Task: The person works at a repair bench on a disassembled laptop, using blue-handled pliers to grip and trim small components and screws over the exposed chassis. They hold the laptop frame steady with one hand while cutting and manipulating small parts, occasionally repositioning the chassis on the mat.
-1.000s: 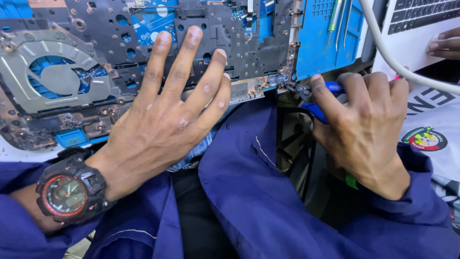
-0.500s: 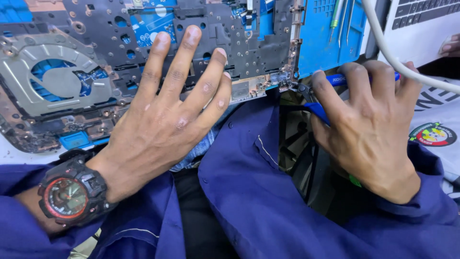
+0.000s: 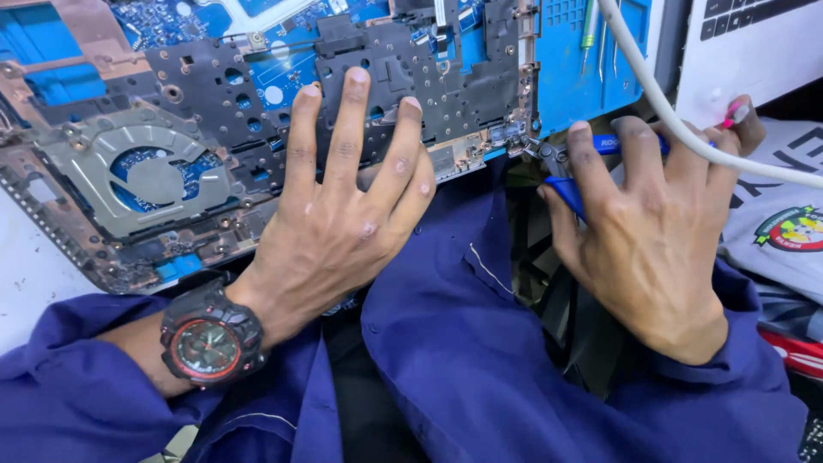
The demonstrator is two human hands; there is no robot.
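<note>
— What lies at the upper right of the frame?
— A white keyboard [image 3: 754, 26], with a grey cable [image 3: 677, 120] curving below it.
— And lower right?
— A printed cloth [image 3: 784, 223].

A blue work mat [image 3: 573, 77] carries the opened laptop chassis [image 3: 214, 111]; tweezers [image 3: 588, 26] lie on it.

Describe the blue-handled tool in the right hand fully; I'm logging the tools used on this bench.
The blue-handled tool looks like small pliers or cutters: two blue, seemingly plastic-coated handles and short dark metal jaws joined at a pivot. It lies roughly level, jaws pointing left at the corner of the opened laptop chassis, where they meet a small metal part. The right hand wraps the handles, hiding most of them. Whether the jaws are fully closed cannot be told.
</note>
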